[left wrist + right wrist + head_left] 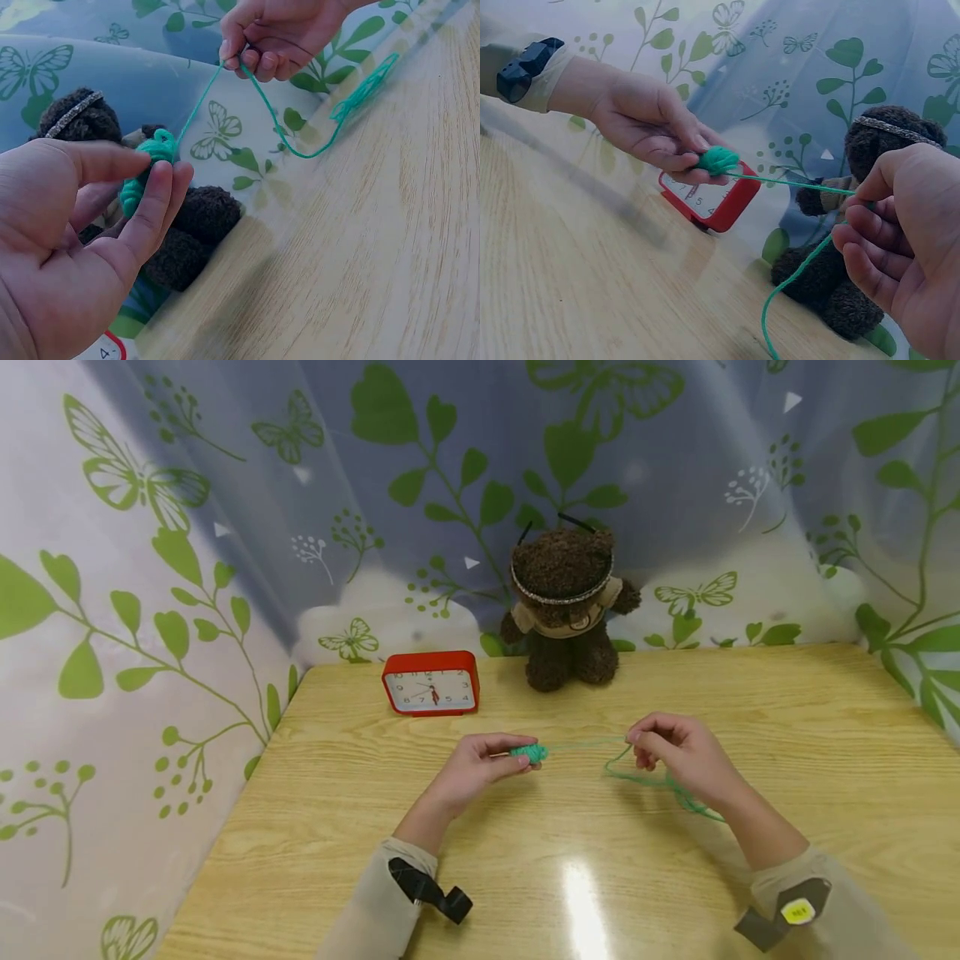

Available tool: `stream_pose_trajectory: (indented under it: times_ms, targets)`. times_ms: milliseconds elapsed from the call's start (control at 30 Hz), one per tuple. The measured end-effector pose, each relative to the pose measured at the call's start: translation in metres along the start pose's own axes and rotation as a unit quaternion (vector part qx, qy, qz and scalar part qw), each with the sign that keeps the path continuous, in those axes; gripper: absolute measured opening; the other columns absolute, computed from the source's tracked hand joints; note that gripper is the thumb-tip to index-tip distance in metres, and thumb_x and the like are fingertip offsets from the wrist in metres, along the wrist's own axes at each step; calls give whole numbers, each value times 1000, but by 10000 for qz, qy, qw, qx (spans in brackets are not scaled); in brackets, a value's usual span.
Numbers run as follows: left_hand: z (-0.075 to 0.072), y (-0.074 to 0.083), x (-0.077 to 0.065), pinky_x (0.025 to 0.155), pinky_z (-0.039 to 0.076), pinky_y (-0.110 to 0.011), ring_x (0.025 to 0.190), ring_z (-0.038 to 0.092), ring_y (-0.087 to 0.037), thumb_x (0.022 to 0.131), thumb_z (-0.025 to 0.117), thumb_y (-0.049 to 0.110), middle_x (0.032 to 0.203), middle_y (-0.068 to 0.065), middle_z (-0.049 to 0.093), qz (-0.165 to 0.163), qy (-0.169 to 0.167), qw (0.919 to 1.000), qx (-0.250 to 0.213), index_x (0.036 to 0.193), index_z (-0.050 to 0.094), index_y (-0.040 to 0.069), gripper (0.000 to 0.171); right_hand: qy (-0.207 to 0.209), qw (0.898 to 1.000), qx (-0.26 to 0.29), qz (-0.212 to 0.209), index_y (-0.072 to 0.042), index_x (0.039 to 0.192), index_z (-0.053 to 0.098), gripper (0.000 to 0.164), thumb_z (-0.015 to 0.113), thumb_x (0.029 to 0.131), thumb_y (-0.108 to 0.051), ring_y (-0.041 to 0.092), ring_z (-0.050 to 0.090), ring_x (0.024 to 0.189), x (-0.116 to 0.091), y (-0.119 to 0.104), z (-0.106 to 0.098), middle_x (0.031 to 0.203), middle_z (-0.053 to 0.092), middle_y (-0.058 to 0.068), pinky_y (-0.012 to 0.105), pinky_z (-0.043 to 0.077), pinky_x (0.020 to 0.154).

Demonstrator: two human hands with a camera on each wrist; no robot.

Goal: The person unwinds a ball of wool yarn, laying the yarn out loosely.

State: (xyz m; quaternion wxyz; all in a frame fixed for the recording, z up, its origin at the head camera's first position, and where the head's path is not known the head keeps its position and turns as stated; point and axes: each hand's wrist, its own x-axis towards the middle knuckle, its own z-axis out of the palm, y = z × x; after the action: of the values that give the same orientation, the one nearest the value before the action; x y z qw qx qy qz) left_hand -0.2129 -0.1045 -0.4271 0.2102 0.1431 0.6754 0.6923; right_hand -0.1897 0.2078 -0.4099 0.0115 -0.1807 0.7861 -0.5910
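Observation:
A small wound bundle of green yarn [530,753] is pinched between the thumb and fingers of my left hand [480,767]. From it a strand of yarn [795,184] runs taut across to my right hand [684,758], whose thumb and forefinger pinch it. Below the right hand the yarn hangs in a slack curve [304,155] and ends in a loose tangle [365,90] near the tabletop. In the left wrist view, loops of the bundle [159,147] stick out past the fingertips.
A red alarm clock [431,683] stands toward the back left of the wooden table [337,860]. Right of it, a brown teddy bear [564,602] with a headband sits against the patterned curtain [465,468]. Both wrists wear dark strapped devices.

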Motion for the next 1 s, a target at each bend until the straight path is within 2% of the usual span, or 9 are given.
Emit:
stream_pose_trajectory:
  times_ms: [200,500,667,800,1000]
  targets:
    - [0,1,-1,104,52,-50,98,72,-11,94,69,7,122,-17,70,64,115,9998,143,129,65,-3,37,214,9996,171,-22,1,97,66,23,52,105,-15,21,61,69,0,0,-8,75,62,0,33,56,62]
    - [-1,0,0,103,52,-51,96,73,-11,94,68,5,119,-14,70,121,222,9996,-95,127,64,-7,35,458,9983,330,-126,-1,96,67,22,53,105,-15,17,60,67,-1,-3,-18,74,61,-1,28,54,59]
    - [-1,-1,-1,103,52,-50,96,73,-11,95,66,2,114,-10,70,205,254,9993,-188,126,64,-9,33,686,9955,652,-113,-6,94,69,19,55,104,-14,16,62,67,0,-4,-26,75,63,-1,25,55,59]
    - [-2,-1,-2,105,50,-52,97,72,-11,96,64,2,114,-9,70,214,285,9991,-233,126,63,-9,32,872,9920,903,-112,-6,93,69,19,56,103,-14,16,61,67,0,-4,-34,75,63,-1,24,54,59]
    - [-1,1,-2,105,49,-52,97,73,-11,96,64,2,120,-18,67,203,312,9991,-221,127,63,-8,32,1174,9816,1502,-88,-4,92,70,19,57,102,-12,13,59,66,-1,-3,-43,75,64,0,23,54,58]
